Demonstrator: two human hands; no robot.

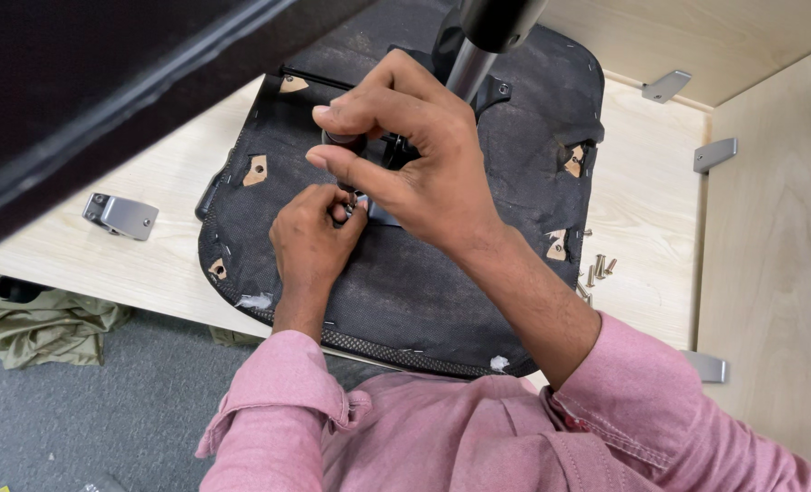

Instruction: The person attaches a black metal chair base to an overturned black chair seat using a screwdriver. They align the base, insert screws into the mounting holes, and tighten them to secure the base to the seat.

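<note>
Your left hand (313,239) pinches a small screw (349,208) at the mechanism plate (380,215) of the upturned chair seat (405,292) on the tabletop (647,191), your right hand (405,150) gripping a black knob (342,139); seating it squarely likely comes next.

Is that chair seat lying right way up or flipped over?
Flipped over. The chair seat shows its black stapled underside, with the metal column rising from it, while the left hand and right hand work at its middle.

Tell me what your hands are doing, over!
Left hand pinching small metal fastener. Right hand on black knob. Upturned chair seat on table. Nothing in the way.
</note>
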